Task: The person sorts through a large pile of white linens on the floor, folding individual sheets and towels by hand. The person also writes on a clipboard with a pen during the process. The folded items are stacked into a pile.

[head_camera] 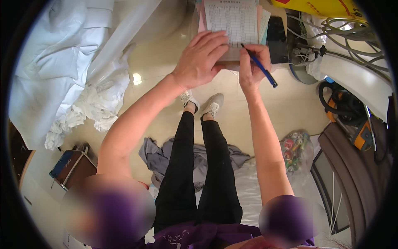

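A pad of printed table forms lies at the top of the view, over pink and teal sheets. My left hand rests flat on its lower left part, fingers spread a little and holding nothing. In my right hand is a blue and black pen, gripped near its tip. The pen's tip is over the lower right part of the top sheet; whether it touches the paper I cannot tell. Just right of the papers lies a dark smartphone.
White fabric hangs at the left. Cables and a yellow bag are at the upper right. An orange and black device stands at the right. Grey cloth and a clear bag of colourful items lie on the floor.
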The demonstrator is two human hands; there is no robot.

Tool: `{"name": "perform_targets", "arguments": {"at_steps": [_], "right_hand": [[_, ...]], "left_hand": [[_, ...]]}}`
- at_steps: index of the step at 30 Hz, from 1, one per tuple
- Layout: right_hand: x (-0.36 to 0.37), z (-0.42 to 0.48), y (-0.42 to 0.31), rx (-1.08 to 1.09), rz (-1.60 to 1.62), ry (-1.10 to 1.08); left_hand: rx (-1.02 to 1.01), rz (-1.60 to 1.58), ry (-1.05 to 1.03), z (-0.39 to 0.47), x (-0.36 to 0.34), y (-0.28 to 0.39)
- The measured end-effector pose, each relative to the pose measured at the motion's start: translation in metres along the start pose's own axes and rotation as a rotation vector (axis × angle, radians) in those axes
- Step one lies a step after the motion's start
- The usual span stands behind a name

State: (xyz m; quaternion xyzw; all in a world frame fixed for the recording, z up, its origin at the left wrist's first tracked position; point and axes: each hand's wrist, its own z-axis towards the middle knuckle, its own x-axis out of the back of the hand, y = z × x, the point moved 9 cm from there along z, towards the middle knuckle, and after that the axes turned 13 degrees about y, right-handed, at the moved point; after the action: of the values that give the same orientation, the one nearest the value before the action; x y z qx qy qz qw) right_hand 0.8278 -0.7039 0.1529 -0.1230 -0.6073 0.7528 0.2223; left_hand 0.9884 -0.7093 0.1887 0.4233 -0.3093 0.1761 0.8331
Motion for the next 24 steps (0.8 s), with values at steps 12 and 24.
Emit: {"name": "perform_targets", "arguments": {"at_steps": [12, 24], "right_hand": [[-0.018, 0.017, -0.002, 0.103, -0.052, -0.035], [-0.022, 0.015, -0.005, 0.223, -0.133, -0.041]], "left_hand": [[-0.018, 0.188, -0.004, -0.005, -0.007, 0.000], [0.006, 0.167, 0.006, -0.009, -0.008, -0.004]]}}
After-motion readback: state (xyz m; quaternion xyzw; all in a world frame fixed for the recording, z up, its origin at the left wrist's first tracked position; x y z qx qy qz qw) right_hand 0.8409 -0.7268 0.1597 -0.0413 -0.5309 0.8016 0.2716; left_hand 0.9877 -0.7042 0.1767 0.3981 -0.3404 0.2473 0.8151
